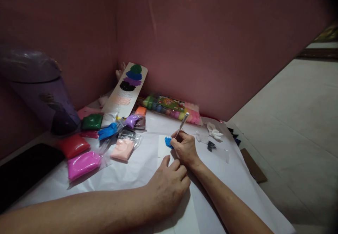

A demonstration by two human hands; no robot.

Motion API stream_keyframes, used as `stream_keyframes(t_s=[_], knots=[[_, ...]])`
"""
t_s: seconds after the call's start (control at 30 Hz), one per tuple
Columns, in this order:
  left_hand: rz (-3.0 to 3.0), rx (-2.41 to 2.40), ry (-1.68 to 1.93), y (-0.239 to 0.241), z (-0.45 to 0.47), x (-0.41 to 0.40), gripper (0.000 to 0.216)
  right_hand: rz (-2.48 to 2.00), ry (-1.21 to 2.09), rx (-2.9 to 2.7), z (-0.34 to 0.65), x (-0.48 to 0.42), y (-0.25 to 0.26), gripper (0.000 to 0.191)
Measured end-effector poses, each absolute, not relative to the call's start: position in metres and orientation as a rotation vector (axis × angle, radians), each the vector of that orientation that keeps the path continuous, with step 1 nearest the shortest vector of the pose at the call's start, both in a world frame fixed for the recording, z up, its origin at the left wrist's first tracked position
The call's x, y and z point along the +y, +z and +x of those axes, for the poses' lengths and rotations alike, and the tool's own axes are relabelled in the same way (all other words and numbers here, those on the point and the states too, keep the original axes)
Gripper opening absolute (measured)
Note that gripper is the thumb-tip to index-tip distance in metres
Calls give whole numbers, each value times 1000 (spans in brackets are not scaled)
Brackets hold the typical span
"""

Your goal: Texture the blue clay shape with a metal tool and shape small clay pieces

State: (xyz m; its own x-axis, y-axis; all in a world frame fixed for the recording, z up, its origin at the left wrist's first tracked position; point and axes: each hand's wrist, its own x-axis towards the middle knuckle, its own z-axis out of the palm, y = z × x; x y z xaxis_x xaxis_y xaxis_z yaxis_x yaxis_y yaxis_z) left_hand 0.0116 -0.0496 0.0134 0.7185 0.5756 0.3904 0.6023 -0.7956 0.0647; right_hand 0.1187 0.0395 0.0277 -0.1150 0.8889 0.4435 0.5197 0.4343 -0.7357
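My right hand (185, 149) is closed around a thin metal sculpting tool (182, 123), its tip against a small blue clay piece (168, 141) lying on a white card (162, 150). My left hand (167, 186) rests on the lower part of that card, knuckles up, fingers curled under and pressed on the paper; whether anything is under them is hidden. Both forearms reach in from the bottom edge over the white paper sheet (132, 172).
Bags of coloured clay lie to the left: pink (83, 164), red (72, 145), peach (123, 149), blue (107, 131), green (92, 121). A long pack of clay tubs (171, 108) and a board with colour swatches (128, 88) lean by the wall. White clay bits (214, 131), a purple bin (39, 89).
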Motion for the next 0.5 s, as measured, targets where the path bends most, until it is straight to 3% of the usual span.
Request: stream_keyframes(t_s=[0.5], knots=[[-2842,-977,-609,11,12,-49,10,-1178,585,-1633,116,40,24,9]])
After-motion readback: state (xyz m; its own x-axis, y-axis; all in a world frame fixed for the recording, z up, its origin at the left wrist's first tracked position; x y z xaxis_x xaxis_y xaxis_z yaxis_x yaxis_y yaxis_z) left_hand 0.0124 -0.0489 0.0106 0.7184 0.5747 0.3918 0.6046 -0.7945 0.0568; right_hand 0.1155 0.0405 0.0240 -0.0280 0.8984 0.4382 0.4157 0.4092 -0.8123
